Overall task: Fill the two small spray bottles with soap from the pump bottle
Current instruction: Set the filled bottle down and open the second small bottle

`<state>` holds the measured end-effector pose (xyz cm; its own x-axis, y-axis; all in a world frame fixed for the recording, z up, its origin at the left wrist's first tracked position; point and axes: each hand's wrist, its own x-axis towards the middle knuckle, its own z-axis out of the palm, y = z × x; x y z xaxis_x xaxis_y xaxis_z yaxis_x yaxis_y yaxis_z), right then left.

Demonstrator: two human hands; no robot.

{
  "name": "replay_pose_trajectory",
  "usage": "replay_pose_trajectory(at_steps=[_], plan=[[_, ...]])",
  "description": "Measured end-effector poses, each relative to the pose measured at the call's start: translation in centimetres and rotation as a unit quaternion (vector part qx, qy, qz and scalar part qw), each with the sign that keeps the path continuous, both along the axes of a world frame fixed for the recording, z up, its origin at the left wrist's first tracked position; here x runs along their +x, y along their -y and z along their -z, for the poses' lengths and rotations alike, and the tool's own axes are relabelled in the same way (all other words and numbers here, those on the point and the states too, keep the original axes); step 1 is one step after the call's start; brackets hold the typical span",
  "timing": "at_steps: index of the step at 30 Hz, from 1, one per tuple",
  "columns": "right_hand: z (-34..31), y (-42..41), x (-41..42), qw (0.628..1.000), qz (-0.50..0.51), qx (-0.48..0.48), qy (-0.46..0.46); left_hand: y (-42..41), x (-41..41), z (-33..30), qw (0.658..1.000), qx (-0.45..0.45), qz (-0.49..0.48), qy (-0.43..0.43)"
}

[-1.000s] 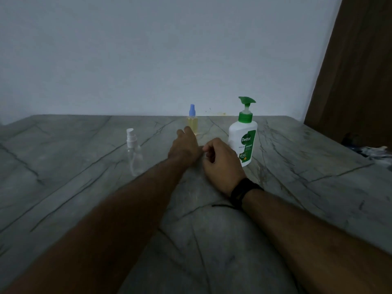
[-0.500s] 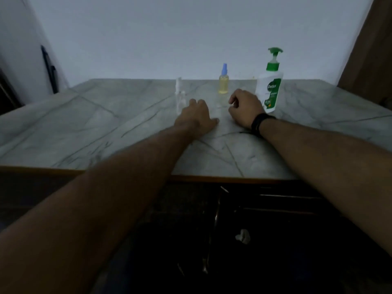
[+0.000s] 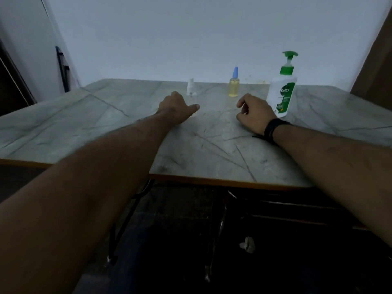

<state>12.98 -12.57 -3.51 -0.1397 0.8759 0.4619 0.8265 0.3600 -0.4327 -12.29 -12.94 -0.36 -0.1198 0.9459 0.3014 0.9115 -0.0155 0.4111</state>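
Head view: dim light, so fine detail at the bottle caps is hard to read.
Left hand (image 3: 177, 108): lies on the table (image 3: 106, 115) right in front of the clear spray bottle (image 3: 191, 90), thumb pointing toward it; the fingers are hidden behind the hand, so I cannot tell whether they touch or curl round the bottle.
Right hand (image 3: 253, 115): rests on the table with fingers loosely curled, holding nothing, just beside the pump bottle (image 3: 283, 90).
Clear spray bottle: upright, white cap on, looks empty.
Yellow spray bottle (image 3: 234, 85): upright further back between the two hands, blue cap on, yellow liquid already showing inside.
Pump bottle: upright at the right, green pump head on top.
Risk, tipping: the clear bottle is light and narrow; a nudge from the left knuckles or thumb would likely knock it over.
Risk, spill: both small necks look narrow, so soap from the pump could miss and run onto the table unless the nozzle sits right over the opening.
Risk, caps: neither small bottle is opened yet; pumping before unscrewing would waste soap.
Risk, overfill: the yellow bottle seems nearly full and may overflow.
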Motion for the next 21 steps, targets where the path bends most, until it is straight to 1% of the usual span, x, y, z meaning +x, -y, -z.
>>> replay_pose_trajectory(at_steps=[4, 8, 12, 16, 17, 18, 20, 21], plan=[[0.1, -1.5, -0.4, 0.999, -0.03, -0.012, -0.019, -2.9, 1.6, 0.3, 0.999, 0.017, 0.028, 0.037], [0.1, -3.4, -1.0, 0.997, -0.058, -0.051, -0.019, -5.2, 6.3, 0.5, 0.99, 0.002, 0.115, 0.077], [0.3, -4.9, -0.5, 0.996, -0.055, -0.044, -0.052, -6.0, 10.2, 0.8, 0.98, 0.025, 0.168, 0.102], [0.4, -4.9, 0.2, 0.994, -0.054, -0.033, -0.086, -6.5, 10.4, 1.9, 0.972, 0.064, 0.191, 0.122], [0.4, -4.7, 0.2, 0.993, -0.061, -0.032, -0.091, -6.5, 10.3, 2.2, 0.963, 0.076, 0.212, 0.152], [0.4, -4.6, 0.1, 0.992, -0.069, -0.032, -0.097, -6.5, 10.3, 2.3, 0.946, 0.082, 0.24, 0.2], [0.2, -4.4, 0.0, 0.99, -0.078, -0.045, -0.106, -6.0, 10.4, 2.0, 0.901, 0.073, 0.288, 0.317], [0.2, -4.3, 0.0, 0.99, -0.076, -0.053, -0.105, -5.8, 10.5, 1.7, 0.879, 0.07, 0.306, 0.359]])
